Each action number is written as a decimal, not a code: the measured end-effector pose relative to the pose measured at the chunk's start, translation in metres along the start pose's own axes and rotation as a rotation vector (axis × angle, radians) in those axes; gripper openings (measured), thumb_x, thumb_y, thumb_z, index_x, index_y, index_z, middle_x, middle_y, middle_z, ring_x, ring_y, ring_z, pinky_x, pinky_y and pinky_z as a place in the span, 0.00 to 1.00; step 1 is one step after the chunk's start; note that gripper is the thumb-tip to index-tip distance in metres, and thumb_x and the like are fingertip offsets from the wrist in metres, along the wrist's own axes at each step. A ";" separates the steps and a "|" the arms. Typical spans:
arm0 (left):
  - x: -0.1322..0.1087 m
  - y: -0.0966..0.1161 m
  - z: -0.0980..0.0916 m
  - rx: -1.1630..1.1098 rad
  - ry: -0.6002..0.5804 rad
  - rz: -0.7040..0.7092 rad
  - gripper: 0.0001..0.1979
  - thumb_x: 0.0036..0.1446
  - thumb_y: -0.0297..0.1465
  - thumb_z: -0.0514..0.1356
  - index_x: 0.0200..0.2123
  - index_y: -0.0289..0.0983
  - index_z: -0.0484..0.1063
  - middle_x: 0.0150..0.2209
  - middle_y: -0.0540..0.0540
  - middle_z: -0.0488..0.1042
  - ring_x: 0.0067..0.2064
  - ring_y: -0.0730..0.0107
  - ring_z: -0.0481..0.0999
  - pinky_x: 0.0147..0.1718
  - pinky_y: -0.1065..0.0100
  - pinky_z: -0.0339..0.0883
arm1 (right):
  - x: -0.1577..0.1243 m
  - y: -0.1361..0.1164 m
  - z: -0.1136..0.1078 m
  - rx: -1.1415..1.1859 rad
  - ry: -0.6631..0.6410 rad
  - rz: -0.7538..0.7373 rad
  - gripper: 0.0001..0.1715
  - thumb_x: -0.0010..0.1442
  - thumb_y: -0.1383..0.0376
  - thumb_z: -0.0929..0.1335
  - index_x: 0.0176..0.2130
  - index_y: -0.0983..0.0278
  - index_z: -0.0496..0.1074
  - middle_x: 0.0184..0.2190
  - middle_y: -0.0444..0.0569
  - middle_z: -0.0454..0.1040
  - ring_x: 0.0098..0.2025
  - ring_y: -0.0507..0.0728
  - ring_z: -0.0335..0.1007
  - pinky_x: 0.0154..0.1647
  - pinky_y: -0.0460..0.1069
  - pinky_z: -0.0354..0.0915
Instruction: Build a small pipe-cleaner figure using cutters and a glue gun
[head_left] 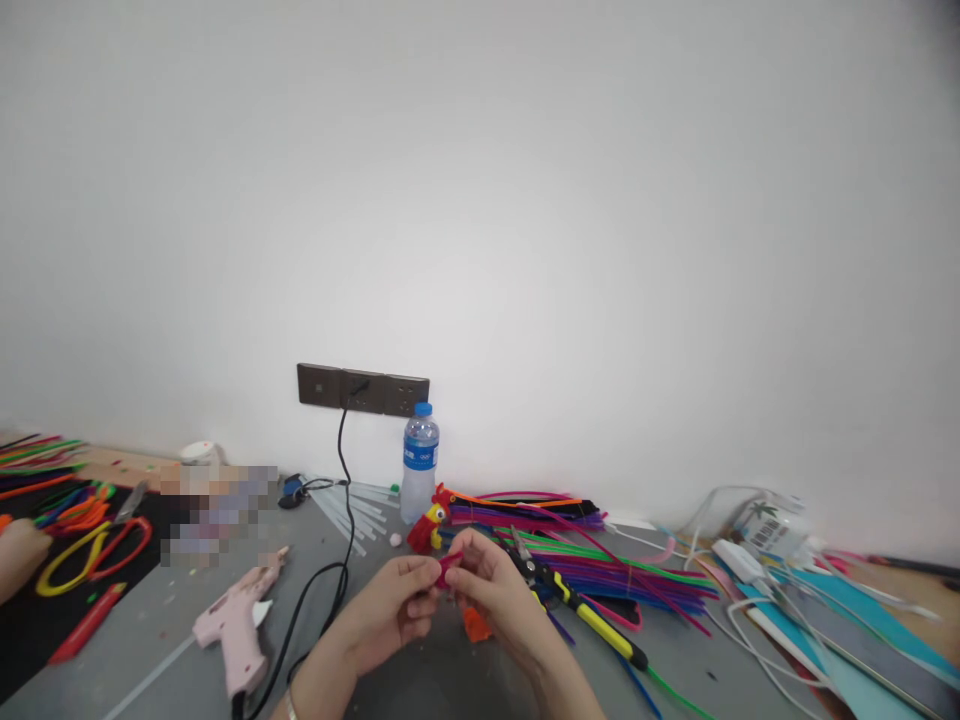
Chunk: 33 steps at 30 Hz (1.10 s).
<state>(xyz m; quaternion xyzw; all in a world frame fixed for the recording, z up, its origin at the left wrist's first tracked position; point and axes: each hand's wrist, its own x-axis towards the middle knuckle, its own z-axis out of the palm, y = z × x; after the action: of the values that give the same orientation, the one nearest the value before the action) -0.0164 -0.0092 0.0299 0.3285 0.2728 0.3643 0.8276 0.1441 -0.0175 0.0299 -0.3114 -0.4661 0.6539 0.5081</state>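
Between the fingertips of both hands is a small magenta fuzzy piece (450, 566), which looks like bent pipe cleaner. My left hand (401, 605) pinches it from the left, and my right hand (484, 580) pinches its other side. Most of the piece is covered by the fingers. Just behind the hands stands a red and yellow rooster figure (429, 528) with a googly eye. Below my right hand lies an orange piece (476, 625), partly hidden. Pliers with yellow and black handles (592, 615) rest right of my right hand.
A pink glue gun (236, 630) with a black cord lies at left. Behind are a water bottle (420, 475), glue sticks (352, 510) and pipe cleaner bundles (622, 575). Scissors (97, 555) and another person's hand (22, 555) are far left; white cables (750, 620) lie right.
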 end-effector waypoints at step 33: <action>0.002 -0.010 0.004 -0.209 0.102 0.067 0.13 0.39 0.32 0.74 0.25 0.30 0.77 0.24 0.51 0.70 0.20 0.85 0.61 0.16 0.81 0.49 | 0.009 0.011 0.003 0.170 0.253 -0.129 0.20 0.42 0.59 0.79 0.22 0.65 0.68 0.27 0.42 0.73 0.23 0.49 0.67 0.26 0.44 0.63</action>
<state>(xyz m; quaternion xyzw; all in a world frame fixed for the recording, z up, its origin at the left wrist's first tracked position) -0.0077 -0.0144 0.0244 0.2306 0.2641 0.4342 0.8298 0.1347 -0.0103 0.0213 -0.3167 -0.3605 0.6126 0.6281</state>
